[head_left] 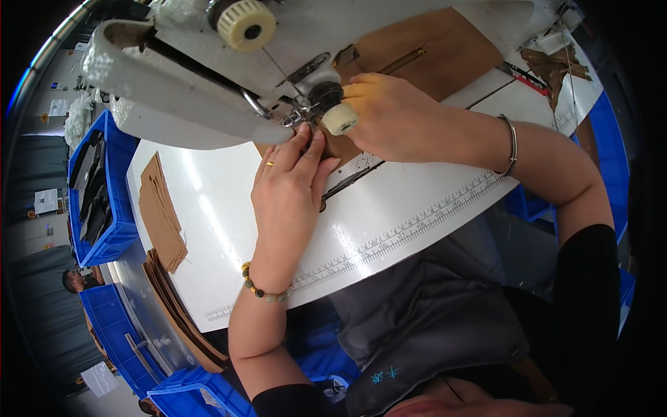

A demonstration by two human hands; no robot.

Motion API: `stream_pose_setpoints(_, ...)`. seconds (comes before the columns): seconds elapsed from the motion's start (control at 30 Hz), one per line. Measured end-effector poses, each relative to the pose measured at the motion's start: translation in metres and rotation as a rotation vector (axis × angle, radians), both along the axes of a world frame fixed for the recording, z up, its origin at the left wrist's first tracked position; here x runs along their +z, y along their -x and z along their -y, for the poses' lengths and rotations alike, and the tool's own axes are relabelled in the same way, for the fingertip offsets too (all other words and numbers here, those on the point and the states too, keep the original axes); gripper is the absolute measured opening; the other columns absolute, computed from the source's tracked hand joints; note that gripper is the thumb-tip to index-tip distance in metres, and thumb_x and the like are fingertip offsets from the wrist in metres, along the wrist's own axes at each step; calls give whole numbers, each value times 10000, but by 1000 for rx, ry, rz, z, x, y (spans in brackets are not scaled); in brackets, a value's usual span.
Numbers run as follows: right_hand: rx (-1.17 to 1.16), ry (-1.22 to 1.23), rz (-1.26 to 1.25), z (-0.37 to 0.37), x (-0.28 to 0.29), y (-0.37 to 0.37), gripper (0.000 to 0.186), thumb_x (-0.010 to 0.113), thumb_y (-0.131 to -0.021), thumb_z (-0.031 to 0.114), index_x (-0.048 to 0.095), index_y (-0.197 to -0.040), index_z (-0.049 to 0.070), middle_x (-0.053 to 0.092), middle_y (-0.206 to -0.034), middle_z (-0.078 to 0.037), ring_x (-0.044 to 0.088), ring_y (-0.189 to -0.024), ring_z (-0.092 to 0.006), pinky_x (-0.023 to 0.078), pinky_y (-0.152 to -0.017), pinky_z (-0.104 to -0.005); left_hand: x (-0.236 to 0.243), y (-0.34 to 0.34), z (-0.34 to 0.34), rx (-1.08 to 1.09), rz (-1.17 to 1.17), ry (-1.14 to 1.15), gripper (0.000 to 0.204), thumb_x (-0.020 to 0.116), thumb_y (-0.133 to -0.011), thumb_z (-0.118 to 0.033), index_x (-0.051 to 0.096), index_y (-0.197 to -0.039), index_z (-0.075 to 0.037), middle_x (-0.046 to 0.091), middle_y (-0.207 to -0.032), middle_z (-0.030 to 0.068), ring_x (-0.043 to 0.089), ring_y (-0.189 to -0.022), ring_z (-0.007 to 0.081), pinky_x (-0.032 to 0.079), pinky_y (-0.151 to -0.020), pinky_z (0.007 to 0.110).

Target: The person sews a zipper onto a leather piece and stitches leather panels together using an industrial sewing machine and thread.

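Below the needle of a white sewing machine (201, 104) lies a brown, leather-like piece (340, 146). My left hand (288, 184) grips its near edge, its fingers close together right beside the presser foot (302, 111). My right hand (399, 118) is bent in from the right, closed, behind the machine's cream knob (340, 119); this knob hides its fingertips and whatever they hold. Beyond the right hand a large brown panel (445, 52) with a zipper (404, 61) lies flat; whether it joins the piece under the needle cannot be made out.
Brown strips (160, 208) are stacked on the white table (215, 187) at left, with more brown panels (177, 309) hanging beside its edge. A blue bin (104, 187) holds black pieces. Brown scraps (552, 69) and a red-handled tool (524, 78) lie far right.
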State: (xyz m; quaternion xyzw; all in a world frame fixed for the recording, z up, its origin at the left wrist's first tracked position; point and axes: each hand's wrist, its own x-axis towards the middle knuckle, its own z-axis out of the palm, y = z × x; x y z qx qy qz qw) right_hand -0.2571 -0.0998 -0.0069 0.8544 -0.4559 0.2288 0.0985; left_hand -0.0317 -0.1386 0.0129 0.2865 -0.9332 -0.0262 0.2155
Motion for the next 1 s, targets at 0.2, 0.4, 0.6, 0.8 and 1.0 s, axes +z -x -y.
stream_pose_setpoints(0.2, 6, -6, -14, 1, 1, 1, 282, 649, -875, 156, 766, -1113, 58, 750, -1216, -70, 696, -1056, -217, 536, -915, -350, 1, 1, 2, 11, 4, 2, 336, 780, -904, -193, 767, -1209, -53, 739, -1196, 114, 716, -1018, 307, 571, -885, 376)
stream_pose_setpoints(0.4, 1, 3, -8, 1, 2, 1, 286, 642, -880, 152, 763, -1118, 52, 753, -1196, -67, 695, -1030, -214, 537, -904, -351, 1, 1, 2, 14, 13, 16, 337, 781, -902, -192, 767, -1211, -58, 739, -1196, 107, 713, -1016, 305, 569, -892, 377)
stream_pose_setpoints(0.6, 23, 3, 105, 2, -3, 1, 117, 697, -789, 136, 685, -751, 26, 677, -923, -107, 654, -976, -312, 522, -948, -435, 1, 1, 2, 19, 12, 17, 332, 774, -908, -197, 767, -1210, -59, 739, -1179, 107, 709, -1026, 308, 567, -895, 381)
stream_pose_setpoints(0.8, -211, -89, 162, 3, 7, 12, 154, 694, -847, 157, 694, -804, 9, 705, -965, -120, 677, -983, -313, 528, -909, -443, 2, 0, 3, 15, 3, 10, 336, 788, -884, -223, 775, -1160, -32, 738, -1186, 122, 694, -1046, 307, 529, -1024, 408)
stream_pose_setpoints(1.0, -23, -415, -336, -40, 45, 0, 159, 693, -871, 201, 704, -929, 54, 686, -861, -64, 672, -796, -255, 515, -860, -359, 3, -8, -4, 15, -9, 46, 355, 785, -887, -207, 751, -1193, -29, 726, -1231, 113, 690, -1089, 313, 538, -1013, 409)
